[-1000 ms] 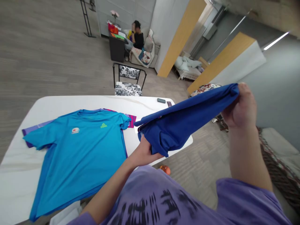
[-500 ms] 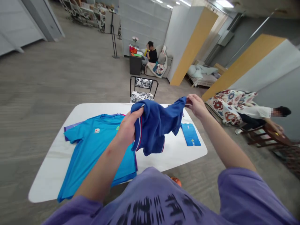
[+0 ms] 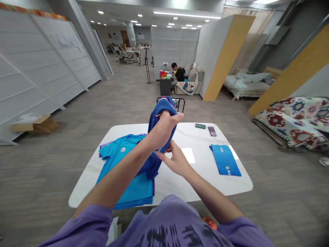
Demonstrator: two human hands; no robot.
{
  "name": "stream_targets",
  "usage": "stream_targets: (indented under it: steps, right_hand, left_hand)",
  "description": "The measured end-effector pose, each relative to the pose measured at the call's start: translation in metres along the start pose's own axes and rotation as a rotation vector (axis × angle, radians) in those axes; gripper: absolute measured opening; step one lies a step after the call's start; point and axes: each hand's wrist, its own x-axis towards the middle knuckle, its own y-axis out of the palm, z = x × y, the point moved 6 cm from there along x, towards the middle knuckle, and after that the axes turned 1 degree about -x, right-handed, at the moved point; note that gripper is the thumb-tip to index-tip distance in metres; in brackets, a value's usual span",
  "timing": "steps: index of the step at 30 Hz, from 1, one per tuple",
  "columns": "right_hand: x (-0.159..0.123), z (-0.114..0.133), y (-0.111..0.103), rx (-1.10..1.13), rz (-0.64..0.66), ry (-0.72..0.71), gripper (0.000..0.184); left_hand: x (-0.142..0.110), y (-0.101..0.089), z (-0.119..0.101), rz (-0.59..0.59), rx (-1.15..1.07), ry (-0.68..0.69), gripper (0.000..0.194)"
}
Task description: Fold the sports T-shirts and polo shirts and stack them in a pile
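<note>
A dark blue garment [image 3: 154, 161] with red and white trim hangs bunched above the table. My left hand [image 3: 166, 127] is closed on its upper part, thumb sticking out, with cloth wrapped around the fingers and hiding them. Lower down, my right hand [image 3: 177, 159] has thumb and fingers at the garment's right edge, gripping the cloth; some fingertips are hidden. Beneath, on the left of the table, a bright blue T-shirt [image 3: 115, 161] lies spread flat over a purple one, partly covered by my left forearm.
On the white table [image 3: 200, 185] a folded blue shirt [image 3: 224, 159] lies at right. Behind it are a phone [image 3: 212, 131] and a dark flat case [image 3: 200, 126]. A chair [image 3: 181, 103] stands at the far edge. Further back, a person [image 3: 178, 72] sits on a sofa.
My left hand has gone up, turning the garment from stretched sideways to hanging lengthwise. My right hand has come down and left, near the left one. The head view has tilted up.
</note>
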Motion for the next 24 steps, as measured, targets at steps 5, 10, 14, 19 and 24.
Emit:
stream_targets:
  steps: [5,10,14,19,24]
  right_hand:
    - [0.024,0.001,-0.068,-0.174,-0.174,-0.073,0.025]
    - [0.055,0.077,-0.141,-0.488,-0.397,-0.349,0.034]
    - [0.073,0.146,-0.144,-0.707,-0.451,-0.538,0.039]
    - [0.083,0.192,-0.118,-0.795,-0.424,-0.602,0.038]
    - [0.093,0.202,-0.098,-0.739,-0.41,-0.569,0.035]
  left_hand:
    - [0.001,-0.031,-0.02,-0.047,0.236,0.057,0.04]
    - [-0.007,-0.073,-0.022,0.009,0.296,0.009,0.06]
    - [-0.049,-0.079,-0.013,0.083,0.381,-0.115,0.062]
    - [-0.096,-0.086,0.003,-0.007,0.458,-0.126,0.044]
    - [-0.083,-0.076,0.034,-0.11,0.414,0.046,0.039]
